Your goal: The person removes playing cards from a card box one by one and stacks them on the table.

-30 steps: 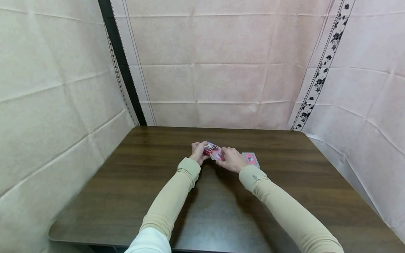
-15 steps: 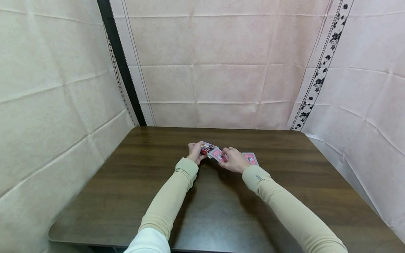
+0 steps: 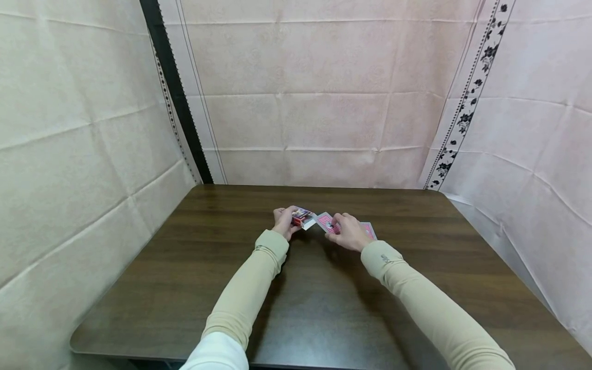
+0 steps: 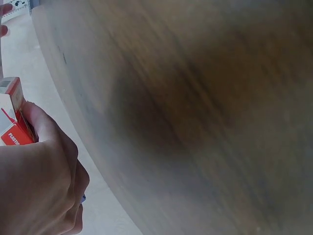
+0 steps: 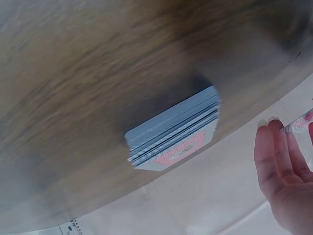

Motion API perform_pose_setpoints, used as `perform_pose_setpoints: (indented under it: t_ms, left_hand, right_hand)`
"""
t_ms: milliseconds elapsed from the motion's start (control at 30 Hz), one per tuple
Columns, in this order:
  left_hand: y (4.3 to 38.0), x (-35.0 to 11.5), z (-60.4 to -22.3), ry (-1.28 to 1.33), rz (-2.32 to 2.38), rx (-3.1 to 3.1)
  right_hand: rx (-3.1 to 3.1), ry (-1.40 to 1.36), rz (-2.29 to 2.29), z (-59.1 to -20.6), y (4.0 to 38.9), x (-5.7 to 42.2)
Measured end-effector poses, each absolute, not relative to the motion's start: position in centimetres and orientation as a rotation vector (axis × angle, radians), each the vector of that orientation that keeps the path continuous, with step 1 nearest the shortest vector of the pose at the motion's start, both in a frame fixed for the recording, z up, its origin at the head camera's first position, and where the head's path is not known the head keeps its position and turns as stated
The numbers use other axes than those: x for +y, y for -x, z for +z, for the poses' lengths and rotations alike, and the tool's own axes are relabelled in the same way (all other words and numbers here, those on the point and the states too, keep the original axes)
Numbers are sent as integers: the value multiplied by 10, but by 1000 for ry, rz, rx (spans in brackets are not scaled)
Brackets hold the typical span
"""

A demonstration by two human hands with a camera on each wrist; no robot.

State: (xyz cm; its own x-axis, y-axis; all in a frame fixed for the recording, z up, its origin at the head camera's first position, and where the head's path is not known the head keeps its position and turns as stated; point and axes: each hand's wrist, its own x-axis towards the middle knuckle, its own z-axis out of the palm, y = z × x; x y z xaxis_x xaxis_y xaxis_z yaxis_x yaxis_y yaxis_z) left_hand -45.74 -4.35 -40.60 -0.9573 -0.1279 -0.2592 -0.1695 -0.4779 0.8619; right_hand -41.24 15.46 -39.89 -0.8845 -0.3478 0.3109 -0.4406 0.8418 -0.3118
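Cards [image 3: 325, 221] are being pinched by the right hand [image 3: 349, 234], just left of a stacked deck [image 5: 173, 132], while the left hand [image 3: 283, 222] is gripping a red box [image 3: 303, 218].

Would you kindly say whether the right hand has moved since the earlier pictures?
Yes; in the head view, the right hand has shifted rightward relative to the card stack, hiding more of it.

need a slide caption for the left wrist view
The left hand grips a red-and-white box at the frame's left edge, a wooden table filling most of the view.
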Motion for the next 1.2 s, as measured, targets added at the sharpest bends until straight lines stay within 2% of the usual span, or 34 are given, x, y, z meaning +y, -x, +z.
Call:
perform_pose_setpoints:
  t_ms: [467,733,967,1200]
  left_hand:
    - [453,-43,-404,420,2661,1586]
    - [477,-42,-423,435,2695,1585]
    - [461,-41,-410,457,2647,1587]
    - [461,-43,-409,442,2623,1561]
  right_hand:
    - [-2799,-422,458,-401,415,180]
    - [-2790,-368,457,-402,416,193]
    - [-2795,-273,408,-404,417,202]
    - [-2788,-173,350,-407,414,208]
